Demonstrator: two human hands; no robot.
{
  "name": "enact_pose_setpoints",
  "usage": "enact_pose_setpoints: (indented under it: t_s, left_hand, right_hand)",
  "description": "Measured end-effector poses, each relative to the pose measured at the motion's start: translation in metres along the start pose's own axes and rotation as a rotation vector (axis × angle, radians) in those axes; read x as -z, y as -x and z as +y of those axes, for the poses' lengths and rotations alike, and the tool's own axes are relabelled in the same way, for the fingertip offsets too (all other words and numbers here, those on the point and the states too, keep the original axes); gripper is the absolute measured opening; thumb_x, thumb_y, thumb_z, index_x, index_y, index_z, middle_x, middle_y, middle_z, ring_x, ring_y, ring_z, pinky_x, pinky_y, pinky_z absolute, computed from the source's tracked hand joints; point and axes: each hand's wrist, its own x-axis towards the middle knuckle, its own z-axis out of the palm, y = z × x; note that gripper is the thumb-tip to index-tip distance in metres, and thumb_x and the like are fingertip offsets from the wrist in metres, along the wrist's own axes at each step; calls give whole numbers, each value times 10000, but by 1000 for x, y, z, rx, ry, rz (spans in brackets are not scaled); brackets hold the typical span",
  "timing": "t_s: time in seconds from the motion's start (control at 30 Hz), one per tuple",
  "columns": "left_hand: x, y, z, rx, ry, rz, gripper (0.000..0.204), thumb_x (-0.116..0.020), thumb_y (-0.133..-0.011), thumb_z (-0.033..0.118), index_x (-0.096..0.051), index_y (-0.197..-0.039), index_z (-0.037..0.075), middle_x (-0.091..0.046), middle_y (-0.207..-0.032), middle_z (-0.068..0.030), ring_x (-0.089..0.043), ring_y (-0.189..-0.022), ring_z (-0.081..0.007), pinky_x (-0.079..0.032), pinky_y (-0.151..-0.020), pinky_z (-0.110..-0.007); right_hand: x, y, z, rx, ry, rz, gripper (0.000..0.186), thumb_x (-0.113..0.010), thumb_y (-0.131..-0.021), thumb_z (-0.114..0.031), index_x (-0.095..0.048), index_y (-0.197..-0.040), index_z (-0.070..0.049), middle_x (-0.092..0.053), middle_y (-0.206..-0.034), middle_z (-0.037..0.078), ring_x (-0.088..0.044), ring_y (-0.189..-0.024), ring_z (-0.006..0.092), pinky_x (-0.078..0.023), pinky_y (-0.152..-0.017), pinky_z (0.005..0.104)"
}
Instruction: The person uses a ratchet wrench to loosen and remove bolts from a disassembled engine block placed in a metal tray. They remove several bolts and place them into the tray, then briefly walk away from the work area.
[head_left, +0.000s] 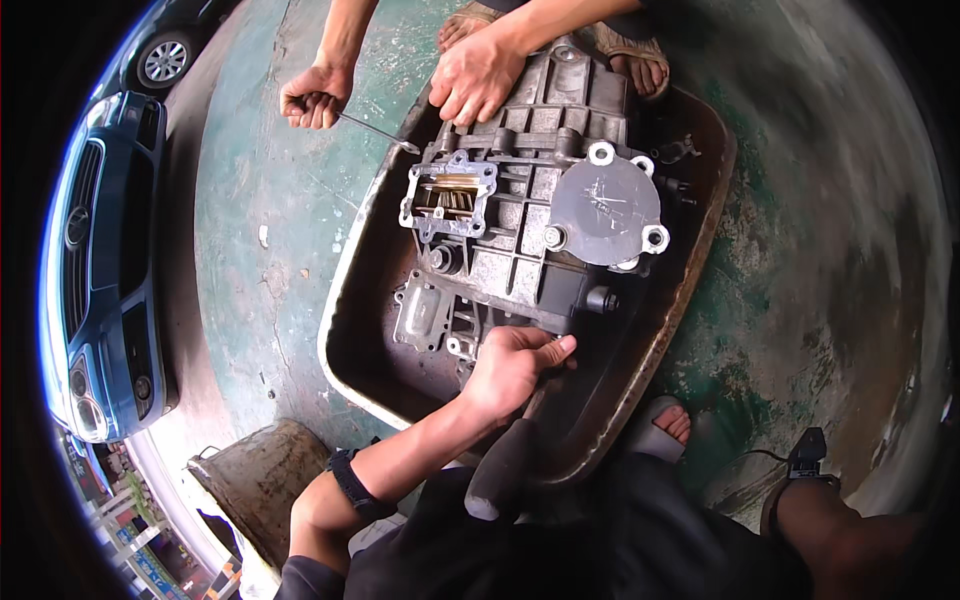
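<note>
A grey metal gearbox casing [520,225] lies in a rusty-rimmed tray [690,290]. My left hand [510,370] is closed at its near end, thumb laid across; its curled fingers are hidden, so whatever they hold does not show. Below that hand, a dark tool handle [500,470] slants toward my lap. My right hand is not visible. Opposite me, another person's hand [318,95] grips a thin metal rod [380,132] whose tip reaches the tray's rim. That person's other hand [477,75] rests on the casing. A rectangular opening [447,203] shows brass-coloured parts inside.
A loose cover plate [424,312] lies in the tray. A round cover [605,210] sits on the casing. A dirty bucket [262,490] stands at lower left; a blue car [105,270] is parked beyond. A black corded device [808,455] is at lower right.
</note>
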Motion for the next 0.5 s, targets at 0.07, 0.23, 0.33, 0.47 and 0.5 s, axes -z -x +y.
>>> enact_pose_setpoints:
  t_s: [0.07,0.23,0.33,0.47,0.5]
  left_hand:
    - [1,0,0,-1,-2,0,306,-700,-914,244,-696,-775,-29,-605,-669,-7,-483,-609,-68,-402,-572,-239]
    - [2,-4,0,-17,-45,22,308,-698,-915,238,-698,-775,-36,-601,-674,-6,-466,-638,-73,-383,-594,-246]
    - [2,-5,0,-11,-54,25,305,-699,-914,237,-699,-778,-36,-607,-673,-12,-474,-626,-76,-387,-583,-246]
    - [2,-6,1,-4,-37,16,296,-705,-909,236,-703,-788,-35,-616,-673,-22,-492,-629,-78,-398,-583,-246]
    - [2,-6,1,-4,-34,12,296,-705,-908,235,-702,-788,-37,-617,-674,-22,-491,-625,-78,-399,-580,-247]
  right_hand:
    - [0,0,-3,10,-3,-13,229,-657,-847,-309,-632,-893,-86,-512,-707,1,-508,-594,132,-426,-568,276]
    - [3,-2,-5,5,-7,-36,233,-655,-839,-303,-639,-912,-82,-498,-694,-3,-499,-584,130,-413,-557,273]
    - [3,-5,-5,5,-14,-55,237,-653,-834,-299,-643,-924,-79,-489,-686,-5,-493,-579,128,-404,-550,272]
    - [-1,-6,-5,-1,-16,-81,245,-651,-827,-294,-648,-939,-76,-478,-675,-8,-486,-571,126,-393,-541,270]
    - [-2,-6,-5,-1,-15,-85,247,-651,-825,-293,-650,-943,-75,-475,-673,-9,-484,-569,126,-391,-539,269]
